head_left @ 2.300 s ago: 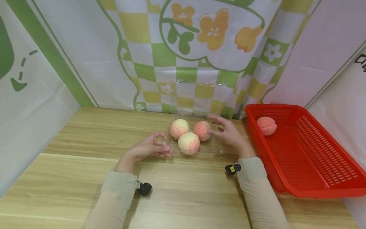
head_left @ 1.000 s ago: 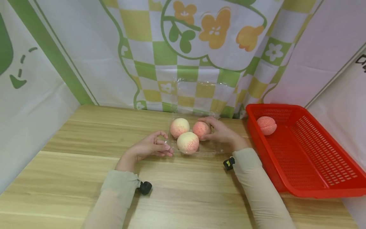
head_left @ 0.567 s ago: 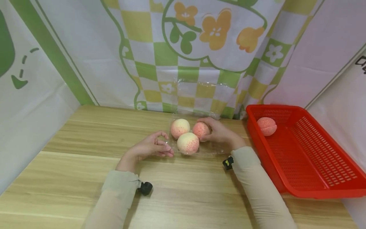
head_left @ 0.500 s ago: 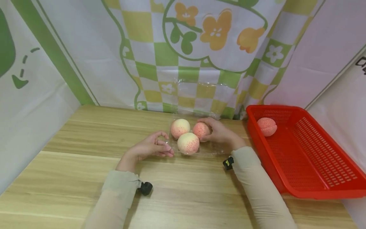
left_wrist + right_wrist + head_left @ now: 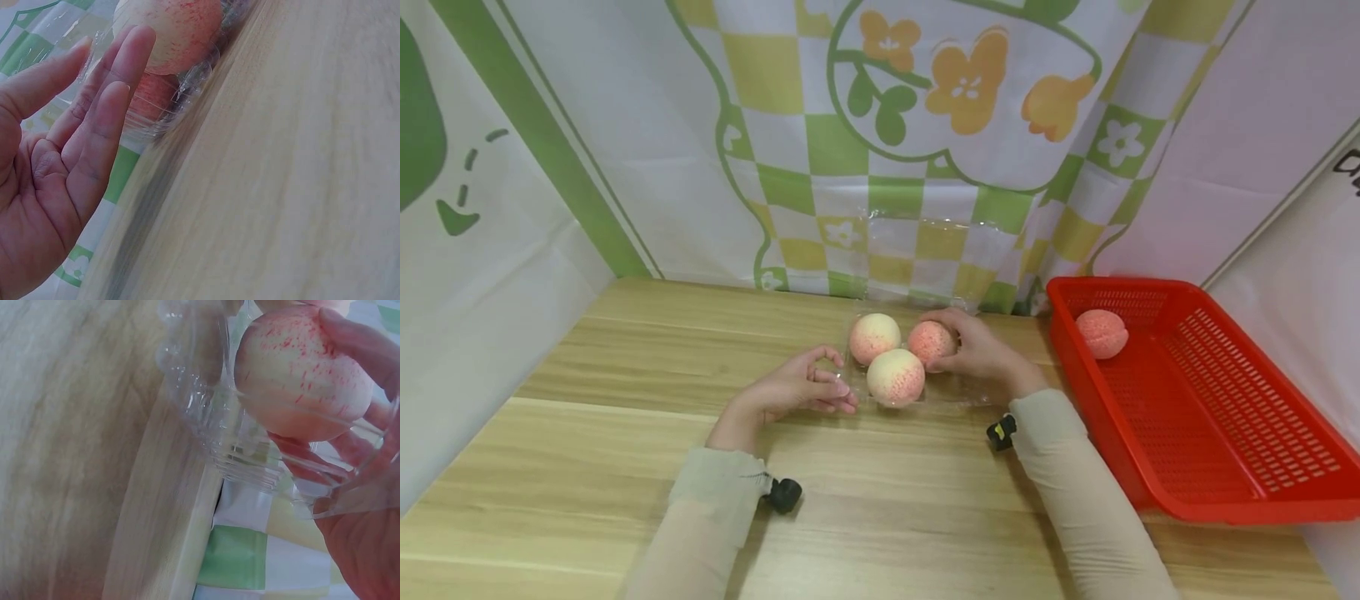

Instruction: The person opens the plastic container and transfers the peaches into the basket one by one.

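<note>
A clear plastic clamshell box [image 5: 951,392] stands on the table with its lid [image 5: 940,250] raised against the curtain. Three peaches lie in it: a cream-and-pink one [image 5: 875,337] at back left, another [image 5: 896,377] in front, and a pinker one [image 5: 931,345] at right. My right hand [image 5: 973,348] grips the pinker peach, thumb on the near side and fingers round the far side; the right wrist view shows this peach [image 5: 300,381] still low within the box wall. My left hand [image 5: 793,385] rests at the box's left rim, thumb and fingers [image 5: 112,112] apart and loosely bent.
A red plastic basket [image 5: 1120,433] stands at the right, close to my right forearm, with one pink peach [image 5: 1102,334] in its far left corner. The wooden table [image 5: 865,508] ends at a checked curtain [image 5: 835,150] behind the box.
My right hand has moved left from beside the right-hand peach and closed round it. For the last second it has hardly moved. My left hand has stayed at the box's rim.
</note>
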{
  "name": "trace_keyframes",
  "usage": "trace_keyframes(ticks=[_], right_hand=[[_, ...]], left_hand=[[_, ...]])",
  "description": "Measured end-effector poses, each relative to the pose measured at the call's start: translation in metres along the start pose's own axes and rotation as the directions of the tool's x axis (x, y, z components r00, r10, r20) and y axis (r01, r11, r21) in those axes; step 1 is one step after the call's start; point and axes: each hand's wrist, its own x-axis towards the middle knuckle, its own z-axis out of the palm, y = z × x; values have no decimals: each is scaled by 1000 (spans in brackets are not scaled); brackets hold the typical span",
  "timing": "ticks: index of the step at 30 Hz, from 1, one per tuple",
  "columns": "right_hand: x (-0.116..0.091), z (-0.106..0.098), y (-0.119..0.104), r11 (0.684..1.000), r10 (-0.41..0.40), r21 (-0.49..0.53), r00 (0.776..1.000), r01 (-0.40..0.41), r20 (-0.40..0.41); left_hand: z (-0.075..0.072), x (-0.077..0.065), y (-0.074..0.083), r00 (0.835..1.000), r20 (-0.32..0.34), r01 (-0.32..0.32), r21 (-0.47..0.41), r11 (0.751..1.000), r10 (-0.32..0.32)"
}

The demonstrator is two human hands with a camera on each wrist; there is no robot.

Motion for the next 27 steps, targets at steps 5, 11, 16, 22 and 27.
trace_keyframes(ticks=[5,11,16,22,27], right_hand=[[0,-2,1,1000,-17,0,1000,17,-24],[-2,-3,1,999,-12,34,999,13,-37],[-2,-3,1,999,-4,52,999,7,-51],[-3,-3,4,993,27,121,997,-19,-67],[-6,-5,0,982,70,181,994,-55,-80]], left_hand=[[0,1,0,1000,0,0,-8,1000,0],[0,3,-1,1000,3,-6,-14,1000,6],[1,2,-1,1000,-3,-6,-14,1000,6],[1,2,-2,1000,-1,-11,-12,1000,11],[0,2,-2,1000,-6,-13,-10,1000,13]])
